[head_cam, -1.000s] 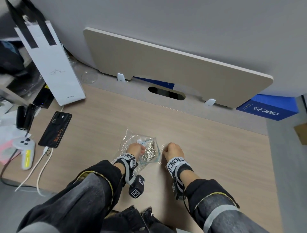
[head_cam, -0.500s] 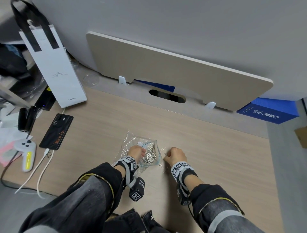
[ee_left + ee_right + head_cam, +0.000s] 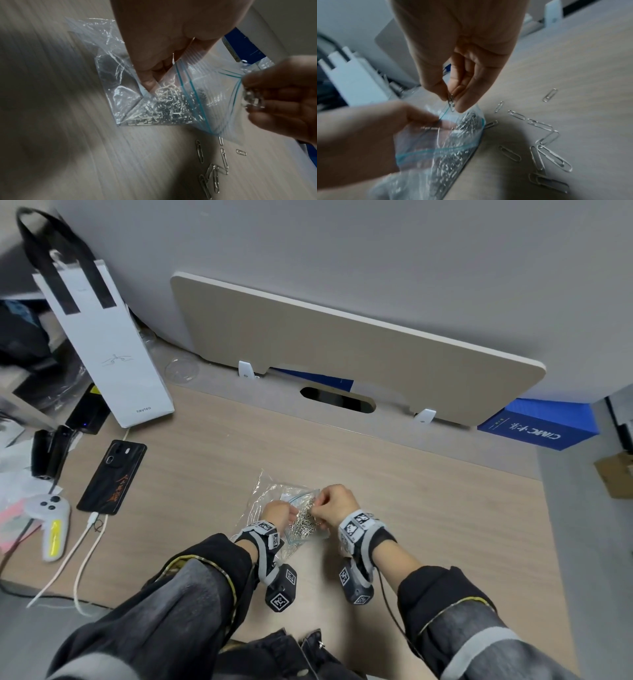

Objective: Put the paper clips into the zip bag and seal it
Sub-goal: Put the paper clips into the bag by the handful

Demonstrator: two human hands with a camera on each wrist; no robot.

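Observation:
A clear zip bag [image 3: 301, 525] [image 3: 197, 102] [image 3: 447, 146] with a blue seal line lies on the wooden desk, holding a heap of silver paper clips [image 3: 169, 106]. My left hand [image 3: 279, 513] [image 3: 163, 54] pinches the bag's mouth edge and holds it open. My right hand [image 3: 337, 505] [image 3: 453, 81] pinches a few paper clips [image 3: 451, 102] [image 3: 252, 100] right over the bag's opening. Several loose paper clips [image 3: 539, 142] [image 3: 214, 167] lie on the desk just right of the bag.
A black phone [image 3: 113, 475] on a white cable, a white game controller [image 3: 51, 523] and a tall white paper bag [image 3: 106, 354] are at the left. A beige board [image 3: 342, 354] leans on the wall behind. A blue box [image 3: 537, 426] sits at the back right.
My right hand has lifted from the desk beside the bag and moved left over the bag's mouth with paper clips pinched. The left hand stays on the bag.

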